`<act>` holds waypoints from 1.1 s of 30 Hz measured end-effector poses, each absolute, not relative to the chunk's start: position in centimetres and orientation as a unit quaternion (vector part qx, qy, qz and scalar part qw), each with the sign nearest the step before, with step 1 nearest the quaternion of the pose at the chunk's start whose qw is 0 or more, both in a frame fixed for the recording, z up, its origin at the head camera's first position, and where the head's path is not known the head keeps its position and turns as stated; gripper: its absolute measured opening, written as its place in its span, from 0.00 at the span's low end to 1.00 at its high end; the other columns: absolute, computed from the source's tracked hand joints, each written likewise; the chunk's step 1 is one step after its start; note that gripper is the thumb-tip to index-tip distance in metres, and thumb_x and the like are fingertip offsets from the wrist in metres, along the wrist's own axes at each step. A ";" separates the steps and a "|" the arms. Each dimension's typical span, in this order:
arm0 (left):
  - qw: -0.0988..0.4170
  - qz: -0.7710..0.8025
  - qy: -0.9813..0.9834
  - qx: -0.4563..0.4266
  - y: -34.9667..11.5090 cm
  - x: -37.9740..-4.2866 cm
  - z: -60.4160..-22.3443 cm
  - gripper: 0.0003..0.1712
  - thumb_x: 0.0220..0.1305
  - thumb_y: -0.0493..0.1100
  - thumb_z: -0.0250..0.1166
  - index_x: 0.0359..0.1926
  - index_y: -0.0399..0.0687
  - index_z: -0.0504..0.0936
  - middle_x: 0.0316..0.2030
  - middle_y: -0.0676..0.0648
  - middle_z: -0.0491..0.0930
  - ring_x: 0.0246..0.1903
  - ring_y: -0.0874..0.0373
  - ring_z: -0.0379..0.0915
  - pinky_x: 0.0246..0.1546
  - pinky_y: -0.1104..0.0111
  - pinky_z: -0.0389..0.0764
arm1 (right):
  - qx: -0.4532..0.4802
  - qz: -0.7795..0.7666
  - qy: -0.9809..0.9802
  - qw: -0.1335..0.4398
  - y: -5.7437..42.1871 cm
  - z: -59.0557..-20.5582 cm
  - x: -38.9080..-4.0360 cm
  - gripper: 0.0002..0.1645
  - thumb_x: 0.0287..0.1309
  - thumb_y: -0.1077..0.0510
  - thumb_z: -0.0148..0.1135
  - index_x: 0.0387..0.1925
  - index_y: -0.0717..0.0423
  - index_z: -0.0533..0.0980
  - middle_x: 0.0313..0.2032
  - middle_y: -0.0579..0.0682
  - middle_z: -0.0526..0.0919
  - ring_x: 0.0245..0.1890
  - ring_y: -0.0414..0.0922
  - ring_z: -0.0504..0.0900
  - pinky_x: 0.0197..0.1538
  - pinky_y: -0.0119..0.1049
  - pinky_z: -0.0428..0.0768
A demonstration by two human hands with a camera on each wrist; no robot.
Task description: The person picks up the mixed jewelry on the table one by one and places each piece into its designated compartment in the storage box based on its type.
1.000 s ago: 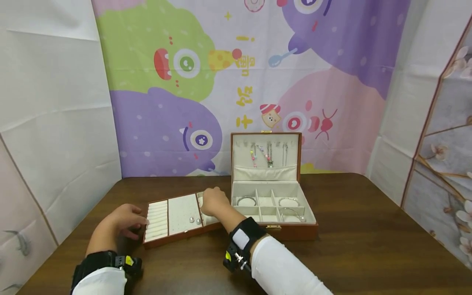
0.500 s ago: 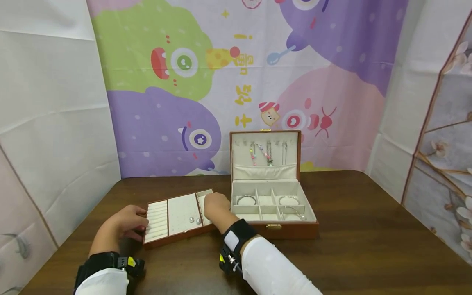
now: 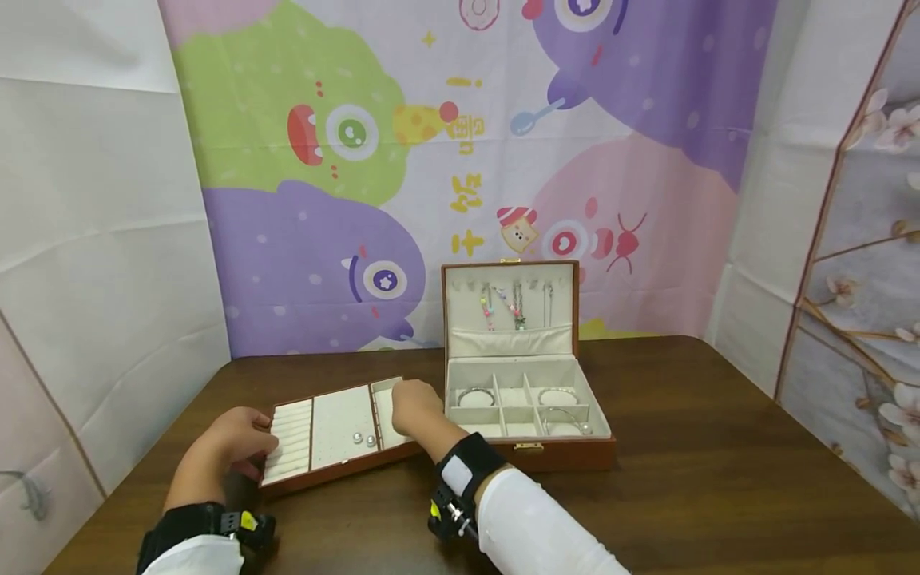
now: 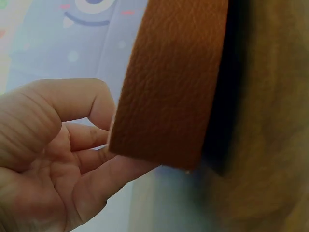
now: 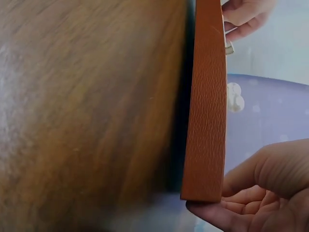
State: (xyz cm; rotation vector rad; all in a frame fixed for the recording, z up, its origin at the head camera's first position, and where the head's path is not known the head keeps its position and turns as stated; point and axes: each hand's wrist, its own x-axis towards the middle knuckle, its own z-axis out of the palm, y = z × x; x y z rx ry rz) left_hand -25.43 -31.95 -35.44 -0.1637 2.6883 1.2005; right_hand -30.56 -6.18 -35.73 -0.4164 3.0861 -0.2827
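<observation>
A brown leather jewelry tray (image 3: 341,419) with a cream lining slants across the table in the head view. Its left end has ring rolls (image 3: 289,439); two pearl studs (image 3: 364,439) sit on the middle panel. My left hand (image 3: 233,439) grips that left end, and in the left wrist view its fingers bend round the tray's corner (image 4: 164,87). At the other end my right hand (image 3: 415,407) pinches the tray, thumb and fingers on either side of the edge in the right wrist view. A dark gap runs beneath the brown wall (image 5: 207,106) there.
Right of the tray stands an open jewelry box (image 3: 568,457), its divided bottom holding several bracelets (image 3: 476,397). Necklaces (image 3: 517,303) hang inside its raised lid. A patterned cloth (image 3: 388,200) rises behind the wooden table (image 3: 690,447).
The tray and left hand have shifted slightly left relative to the box. The right hand has slid toward the tray's right edge, showing more of the right compartment. The head view has shifted a little.
</observation>
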 end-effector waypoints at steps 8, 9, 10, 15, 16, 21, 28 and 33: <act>0.071 0.415 0.905 -0.059 -33.4 -24.9 -34.3 0.33 0.60 0.36 0.60 0.61 0.16 0.62 0.41 0.32 0.73 0.36 0.47 0.74 0.33 0.55 0.85 | -0.175 -0.169 0.969 -0.033 -4.5 -33.9 -29.9 0.13 0.47 0.65 0.65 0.15 0.54 0.72 0.14 0.44 0.74 0.17 0.40 0.72 0.20 0.32 0.70; 0.070 0.417 0.904 -0.059 -33.4 -24.8 -34.0 0.33 0.61 0.36 0.60 0.61 0.17 0.62 0.41 0.32 0.74 0.36 0.48 0.73 0.33 0.55 0.85 | -0.178 -0.187 0.965 -0.035 -4.2 -33.6 -29.8 0.15 0.46 0.66 0.64 0.13 0.53 0.69 0.11 0.43 0.71 0.14 0.39 0.71 0.18 0.31 0.67; 0.069 0.419 0.904 -0.058 -33.4 -24.7 -33.7 0.33 0.61 0.36 0.60 0.61 0.17 0.62 0.41 0.33 0.74 0.35 0.49 0.73 0.34 0.56 0.85 | -0.179 -0.209 0.961 -0.033 -3.8 -33.3 -29.6 0.18 0.46 0.66 0.64 0.11 0.52 0.66 0.08 0.43 0.67 0.12 0.38 0.67 0.17 0.30 0.63; 0.043 0.427 0.902 -0.043 -33.0 -24.1 -32.1 0.33 0.61 0.35 0.59 0.62 0.16 0.62 0.38 0.36 0.77 0.31 0.53 0.74 0.29 0.57 0.85 | -0.192 -0.284 0.938 -0.055 -2.1 -32.1 -28.8 0.26 0.43 0.64 0.64 0.07 0.49 0.57 0.09 0.40 0.52 0.11 0.36 0.52 0.17 0.28 0.50; 0.036 0.427 0.902 -0.040 -32.9 -23.9 -31.8 0.33 0.61 0.35 0.59 0.62 0.16 0.63 0.37 0.38 0.77 0.29 0.54 0.74 0.27 0.58 0.85 | -0.196 -0.295 0.933 -0.059 -1.9 -31.8 -28.7 0.25 0.43 0.63 0.64 0.07 0.49 0.57 0.10 0.40 0.51 0.12 0.37 0.50 0.18 0.28 0.50; 0.004 0.419 0.908 -0.025 -32.0 -23.2 -30.5 0.31 0.61 0.35 0.60 0.60 0.17 0.66 0.32 0.43 0.78 0.24 0.56 0.74 0.22 0.61 0.83 | -0.204 -0.339 0.916 -0.073 -0.5 -30.9 -28.2 0.05 0.46 0.62 0.65 0.19 0.59 0.78 0.11 0.39 0.66 0.12 0.34 0.64 0.23 0.28 0.63; -0.020 0.422 0.906 -0.011 -30.6 -22.7 -29.0 0.30 0.62 0.37 0.60 0.61 0.20 0.68 0.39 0.38 0.81 0.26 0.55 0.76 0.26 0.61 0.84 | -0.200 -0.421 0.880 -0.091 1.6 -30.0 -27.4 0.22 0.46 0.63 0.65 0.46 0.65 0.81 0.25 0.46 0.82 0.19 0.38 0.80 0.33 0.33 0.79; -0.036 0.410 0.911 0.010 -29.3 -22.4 -28.2 0.29 0.61 0.38 0.62 0.60 0.22 0.71 0.41 0.36 0.82 0.27 0.58 0.77 0.25 0.62 0.83 | -0.197 -0.458 0.861 -0.103 3.3 -29.9 -26.7 0.22 0.45 0.64 0.63 0.46 0.66 0.81 0.26 0.47 0.81 0.18 0.38 0.80 0.26 0.31 0.77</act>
